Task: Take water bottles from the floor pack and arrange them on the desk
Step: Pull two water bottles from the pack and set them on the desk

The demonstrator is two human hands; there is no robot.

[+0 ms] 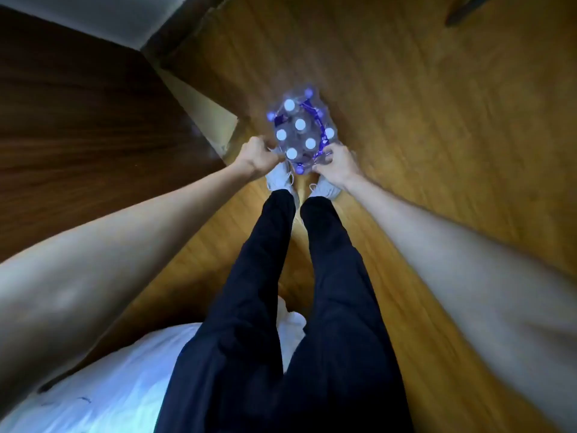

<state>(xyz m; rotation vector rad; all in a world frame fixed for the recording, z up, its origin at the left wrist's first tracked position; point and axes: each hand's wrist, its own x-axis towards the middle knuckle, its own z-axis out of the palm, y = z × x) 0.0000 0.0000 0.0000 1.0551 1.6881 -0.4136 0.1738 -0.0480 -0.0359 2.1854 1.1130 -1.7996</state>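
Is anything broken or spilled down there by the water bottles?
Nothing spilled that I can see. The pack of water bottles stands upright on the wooden floor, caps on. Its plastic wrap looks crumpled where the left hand and right hand grip it.

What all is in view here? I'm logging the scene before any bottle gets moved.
Bottle pack: one, clear wrap with purple print, on the floor by the feet.
White caps: six plainly visible, in the pack.
Floor: light wood.
Dark wooden furniture: one, at left.
White fabric: bottom left.
Shoes: two, pale.
Trousers: dark.
Left hand: at the pack's near-left edge, fingers curled.
Right hand: at its near-right corner.
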